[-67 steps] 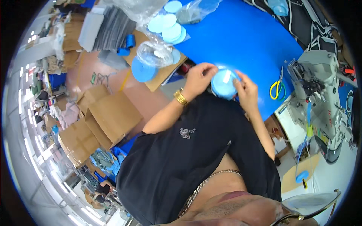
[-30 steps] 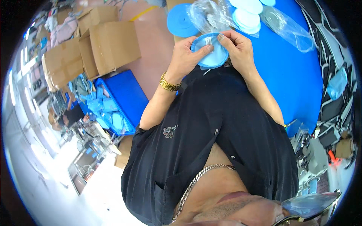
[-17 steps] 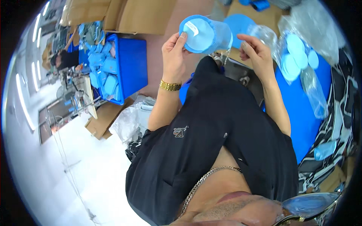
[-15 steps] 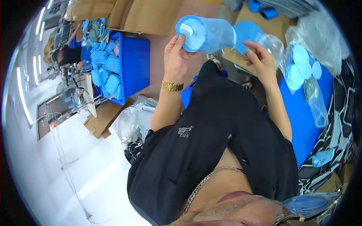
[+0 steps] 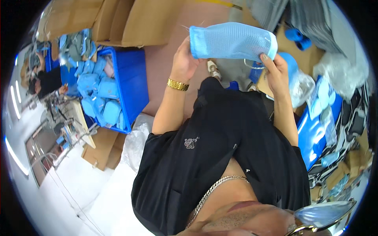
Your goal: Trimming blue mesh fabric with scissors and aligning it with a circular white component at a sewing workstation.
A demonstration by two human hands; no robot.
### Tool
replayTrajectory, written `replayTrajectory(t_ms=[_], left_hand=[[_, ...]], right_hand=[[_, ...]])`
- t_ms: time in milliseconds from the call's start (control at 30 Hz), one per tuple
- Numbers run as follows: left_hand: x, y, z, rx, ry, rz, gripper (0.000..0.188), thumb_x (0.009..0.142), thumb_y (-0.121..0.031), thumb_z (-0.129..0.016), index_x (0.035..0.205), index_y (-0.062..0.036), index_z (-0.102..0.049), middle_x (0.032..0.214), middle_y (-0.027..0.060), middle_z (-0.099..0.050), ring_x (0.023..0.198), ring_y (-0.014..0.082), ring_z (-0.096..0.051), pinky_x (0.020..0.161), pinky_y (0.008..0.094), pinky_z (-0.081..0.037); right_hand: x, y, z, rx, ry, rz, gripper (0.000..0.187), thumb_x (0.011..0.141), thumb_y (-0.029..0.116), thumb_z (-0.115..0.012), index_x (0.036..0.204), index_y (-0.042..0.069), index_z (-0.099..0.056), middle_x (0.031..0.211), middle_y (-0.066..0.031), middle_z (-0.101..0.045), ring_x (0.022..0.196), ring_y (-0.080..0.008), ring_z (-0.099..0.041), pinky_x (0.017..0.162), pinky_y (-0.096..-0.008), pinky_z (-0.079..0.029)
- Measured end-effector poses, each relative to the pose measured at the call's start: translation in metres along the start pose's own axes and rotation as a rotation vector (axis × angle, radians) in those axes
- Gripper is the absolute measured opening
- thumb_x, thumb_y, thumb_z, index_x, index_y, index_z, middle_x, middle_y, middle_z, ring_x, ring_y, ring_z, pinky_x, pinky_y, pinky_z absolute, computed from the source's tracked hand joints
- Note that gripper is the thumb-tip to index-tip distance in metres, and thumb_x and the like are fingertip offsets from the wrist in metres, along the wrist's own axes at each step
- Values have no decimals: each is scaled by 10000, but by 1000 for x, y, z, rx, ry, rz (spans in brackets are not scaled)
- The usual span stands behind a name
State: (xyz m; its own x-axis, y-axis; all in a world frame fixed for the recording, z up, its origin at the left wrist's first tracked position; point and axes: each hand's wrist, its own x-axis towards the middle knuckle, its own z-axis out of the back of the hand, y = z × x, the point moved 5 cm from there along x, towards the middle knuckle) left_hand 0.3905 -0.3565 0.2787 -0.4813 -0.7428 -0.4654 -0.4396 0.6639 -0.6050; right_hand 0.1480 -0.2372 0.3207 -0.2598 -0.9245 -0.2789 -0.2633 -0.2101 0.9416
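Note:
A light-blue mesh tube-shaped pouch (image 5: 236,41) lies sideways in the air in front of me, held between both hands. My left hand (image 5: 186,63), with a gold watch on the wrist, is closed on its left end; the fingers are mostly hidden behind the fabric. At the right end, which has a pale rim, my right hand (image 5: 278,70) pinches the lower edge between thumb and fingers. Loose thread ends stick out near the left end.
A blue bin (image 5: 136,86) full of light-blue pouches (image 5: 108,87) stands at left, near cardboard boxes (image 5: 151,21). To the right are blue thread spools (image 5: 298,38), a clear plastic bag (image 5: 338,72) and light-blue discs (image 5: 323,94) on a blue surface (image 5: 313,137). Another person (image 5: 49,82) sits far left.
My right hand has come up and taken hold of the pouch's right end. The pouch has turned, so its round blue end no longer faces me. The view has shifted slightly.

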Motion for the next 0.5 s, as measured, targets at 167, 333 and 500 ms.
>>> replayTrajectory(t_ms=[167, 333, 500], left_hand=[[-12, -60, 22, 118, -90, -130, 665, 985, -556, -436, 1425, -58, -430, 1383, 160, -525, 1252, 274, -528, 1018, 414, -467], [-26, -99, 23, 296, -31, -342, 685, 940, -499, -538, 1406, -7, -439, 1373, 214, -521, 1243, 282, -536, 1020, 397, -471], [-9, -122, 15, 285, -28, -408, 714, 905, -479, -574, 1396, 21, -438, 1361, 228, -530, 1240, 288, -541, 1016, 390, -478]], right_hand=[[23, 28, -73, -671, 482, 119, 314, 800, 34, -576, 1104, -38, -599, 1034, -253, -629, 968, -434, -598, 867, -435, -474], [27, 54, -95, -904, 843, 180, 307, 830, 69, -592, 1124, -20, -594, 1103, -256, -621, 1049, -456, -565, 901, -481, -465], [54, 72, -91, -1199, 1100, 206, 451, 866, 131, -633, 1297, 35, -539, 1276, -222, -575, 1185, -409, -539, 1024, -447, -424]])
